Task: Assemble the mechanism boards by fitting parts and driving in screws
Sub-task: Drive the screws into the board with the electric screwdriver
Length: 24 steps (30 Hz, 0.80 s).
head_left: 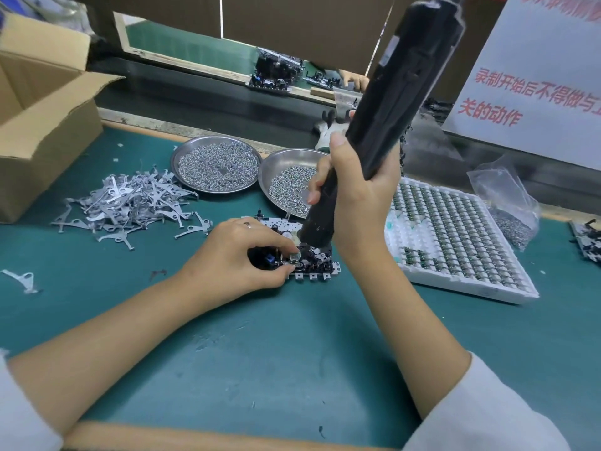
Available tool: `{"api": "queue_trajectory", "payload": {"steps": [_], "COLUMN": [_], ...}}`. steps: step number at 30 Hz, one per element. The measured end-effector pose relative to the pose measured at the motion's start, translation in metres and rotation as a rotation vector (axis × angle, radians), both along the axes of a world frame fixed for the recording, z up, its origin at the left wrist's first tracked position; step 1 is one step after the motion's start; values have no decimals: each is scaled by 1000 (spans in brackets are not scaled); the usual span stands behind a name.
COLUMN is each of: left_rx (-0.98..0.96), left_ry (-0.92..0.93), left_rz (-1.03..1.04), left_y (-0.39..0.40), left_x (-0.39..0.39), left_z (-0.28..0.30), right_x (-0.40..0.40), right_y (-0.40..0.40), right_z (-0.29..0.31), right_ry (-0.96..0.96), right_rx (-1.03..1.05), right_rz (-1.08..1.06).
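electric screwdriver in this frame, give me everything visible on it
The electric screwdriver is a long black cylindrical tool, plastic-looking, with a pale label strip on its upper body. It tilts, top leaning up and to the right out of frame. Its lower end comes down on the mechanism board on the green mat; the bit itself is hidden. The right hand grips its lower body, fingers wrapped round it. The left hand holds the board beside the tip.
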State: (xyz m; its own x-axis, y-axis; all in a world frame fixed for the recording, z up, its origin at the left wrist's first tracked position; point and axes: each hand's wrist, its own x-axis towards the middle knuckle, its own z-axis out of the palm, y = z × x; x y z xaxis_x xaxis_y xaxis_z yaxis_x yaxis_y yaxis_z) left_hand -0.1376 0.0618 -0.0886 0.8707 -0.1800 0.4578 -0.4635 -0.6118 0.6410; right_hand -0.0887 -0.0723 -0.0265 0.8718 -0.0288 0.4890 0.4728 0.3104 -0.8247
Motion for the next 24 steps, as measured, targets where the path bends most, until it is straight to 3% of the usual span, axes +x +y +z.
{"api": "queue_trajectory", "payload": {"steps": [5,10,15,17,21,24], "left_rx": [1,-1,-211,-321,-411,-432], "left_ry": [-13,-15,72,57,-53,-75], "left_rz": [2,-7,11,104,257,323], "left_y": [0,0,1,3,9,12], "left_x": [0,1,1,4,9,12], "left_z": [-1,0,2,3,6,4], "right_x": [-2,-4,-21,-29,-42,-46], "right_y": [-1,-15,-37,-35,-15,-7], "right_z": [0,-2,-37,-52,-69,-68], "right_ry": [18,-59,-244,-262,-508,-549], "right_rx": [10,-128,-165,-416,-1223,-1492], "right_rz": [5,-21,-496,-438,-204,-161]}}
